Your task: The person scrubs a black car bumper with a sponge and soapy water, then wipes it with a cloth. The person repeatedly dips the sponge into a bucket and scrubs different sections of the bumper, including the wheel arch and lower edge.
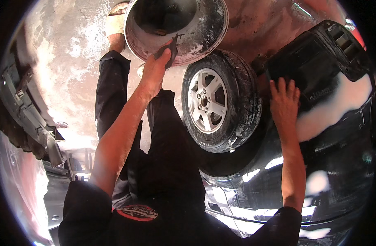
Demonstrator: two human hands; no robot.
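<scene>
In my left hand (158,67) is a thin dark sheet or cloth (172,51), pinched between thumb and fingers above the rim of a large, stained bucket (203,40). The bucket has a dark interior whose contents I cannot make out. My right hand (285,95) lies with spread fingers on the black body panel (305,73) of a car, holding nothing. That panel carries a smooth whitish patch (332,107). Between my hands is the car's wheel (206,101), a silver alloy rim in a dusty black tire.
A removed car part, perhaps a bumper (31,113), is at the far left. Below it stands a grey car door or panel (57,196) near plastic sheeting (25,184). The floor (68,61) is worn and stained. My sandaled foot (115,27) is beside the bucket.
</scene>
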